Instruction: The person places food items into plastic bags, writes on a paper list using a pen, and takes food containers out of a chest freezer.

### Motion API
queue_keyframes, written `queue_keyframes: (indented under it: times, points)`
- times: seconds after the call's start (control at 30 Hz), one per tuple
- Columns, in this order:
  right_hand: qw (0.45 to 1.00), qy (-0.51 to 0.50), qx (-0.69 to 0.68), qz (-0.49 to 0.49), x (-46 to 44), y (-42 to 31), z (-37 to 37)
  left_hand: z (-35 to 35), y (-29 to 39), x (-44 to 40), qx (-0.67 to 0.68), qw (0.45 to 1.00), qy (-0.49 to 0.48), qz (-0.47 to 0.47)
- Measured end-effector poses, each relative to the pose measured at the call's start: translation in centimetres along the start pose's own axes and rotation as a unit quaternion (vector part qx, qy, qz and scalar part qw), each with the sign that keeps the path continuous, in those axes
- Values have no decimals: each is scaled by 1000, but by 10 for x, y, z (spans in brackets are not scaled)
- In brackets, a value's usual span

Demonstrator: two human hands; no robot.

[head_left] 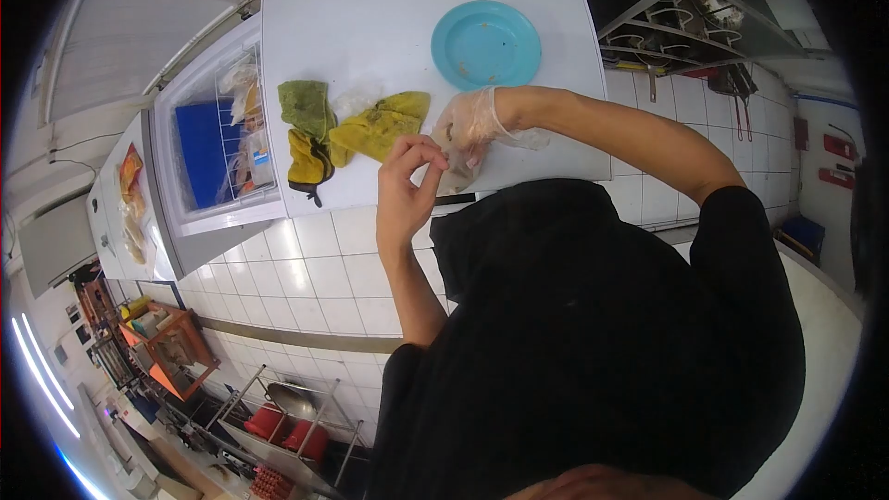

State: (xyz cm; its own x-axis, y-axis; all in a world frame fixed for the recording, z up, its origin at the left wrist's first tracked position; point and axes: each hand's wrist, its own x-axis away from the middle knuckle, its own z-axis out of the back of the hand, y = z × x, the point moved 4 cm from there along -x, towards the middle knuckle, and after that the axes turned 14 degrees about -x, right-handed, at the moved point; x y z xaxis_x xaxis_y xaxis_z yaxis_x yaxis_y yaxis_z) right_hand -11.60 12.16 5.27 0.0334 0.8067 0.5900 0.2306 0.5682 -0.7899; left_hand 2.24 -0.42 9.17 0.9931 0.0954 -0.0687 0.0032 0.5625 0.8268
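Note:
My left hand (410,178) is bare, with its thumb and fingertips pinched on a clear plastic glove (451,180). The glove covers my right hand (466,132), and its loose cuff spreads around the wrist. Wrinkled plastic and my left fingertips partly hide the right fingers. Both hands are over the front edge of a white table (370,0). Just left of them lie a yellow cloth (384,123), a green cloth (306,106) and a smaller yellow-and-black cloth (308,157). A blue plate (486,44) with small crumbs sits beyond my right hand.
Some crumpled clear plastic (357,100) lies behind the yellow cloth. To the left is an open white freezer (273,120) with a wire basket and bags. A metal rack (685,23) with utensils stands at the right. Below is a tiled floor (324,268) and a shelf with red pots (304,440).

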Motion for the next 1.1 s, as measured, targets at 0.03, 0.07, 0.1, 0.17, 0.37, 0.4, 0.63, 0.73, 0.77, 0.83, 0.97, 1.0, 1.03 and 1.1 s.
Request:
queue_keyframes:
  times: [0.03, 0.07, 0.1, 0.17, 0.37, 0.4, 0.63, 0.73, 0.77, 0.83, 0.97, 1.0, 1.03, 1.1]
  points:
    - [1000, 2, 1, 0, 1, 0, -1, 0, 0, 1, 0, 1000, 0, -2]
    - [999, 5, -44, -12, 3, 0, -1, -1, 0, 2, 2, 1000, 1, 1]
    - [996, 8, -87, -23, 4, 0, -2, -1, 0, 2, 2, 1000, 2, 5]
    - [999, 17, -31, -26, 19, -22, -11, -5, -1, 4, 39, 998, 34, 21]
    - [950, 49, 270, 146, 4, 0, -17, -2, 0, 25, 2, 989, 112, 98]
    - [958, 77, 183, 208, 5, 4, -18, -3, -7, 31, -76, 990, 64, 98]
    - [978, 47, -90, 184, 23, -21, -24, 4, -44, 68, -32, 989, 35, 140]
    - [956, 175, -96, 217, 31, -81, -7, 23, -39, 86, 10, 971, 126, 204]
    - [957, 219, -77, 174, 33, -99, 1, 24, -43, 92, 32, 968, 124, 217]
    - [929, 253, -139, 230, 18, -115, 25, 31, -57, 111, 35, 964, 106, 242]
    - [906, 263, -236, 233, -43, -137, 48, 47, -100, 178, 13, 942, 90, 323]
    - [878, 304, -293, 226, -59, -135, 49, 53, -111, 195, 20, 944, 91, 317]
    - [840, 355, -349, 217, -67, -127, 54, 62, -127, 215, 31, 933, 109, 342]
    - [823, 382, -364, 210, -86, -112, 69, 74, -151, 259, 73, 914, 145, 373]
